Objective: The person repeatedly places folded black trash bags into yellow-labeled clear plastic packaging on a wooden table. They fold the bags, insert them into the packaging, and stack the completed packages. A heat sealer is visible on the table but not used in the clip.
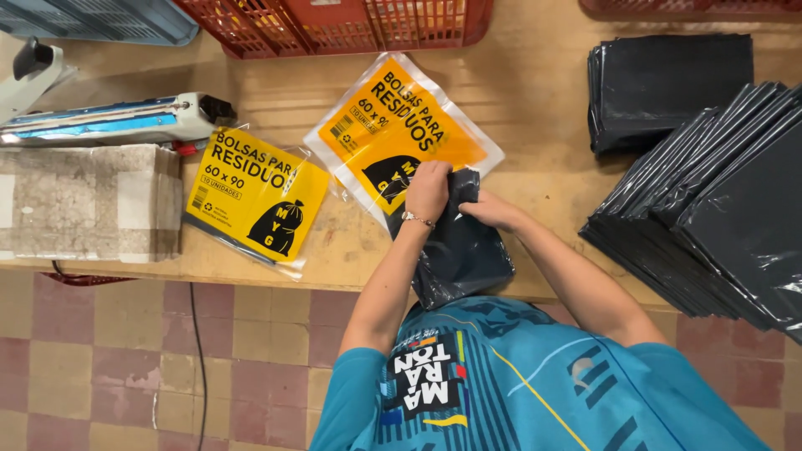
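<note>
Black bags [458,250], folded into a wad, sit at the table's near edge, their lower end overhanging it, their upper end entering the open mouth of a clear pouch [403,134] with a yellow printed insert. The left hand [428,190] has its grip pinched on the wad's top corner together with the pouch lip; a thin bracelet shows at that wrist. The right hand [491,210] presses on the wad from the right, fingers closed against the black plastic.

To do this step well, I judge the pouch mouth should be held wide by one hand while the other feeds the wad in square, flat and with its folds kept tight, so the thin film neither snags nor bunches at the lip; the overhanging end wants support so it does not slide off the edge.

A second pouch [257,194] of the same kind lies just left, near the same edge. Further left stand a taped cardboard box [88,200] and, behind it, a heat sealer [117,121]. A red crate [334,23] rests at the far edge. Toward the right edge lie fanned stacks of black bags [718,209] and, behind them, a folded pile [668,83]. The table [535,92] is bare wood; a cable [199,359] hangs to the tiled floor below.
</note>
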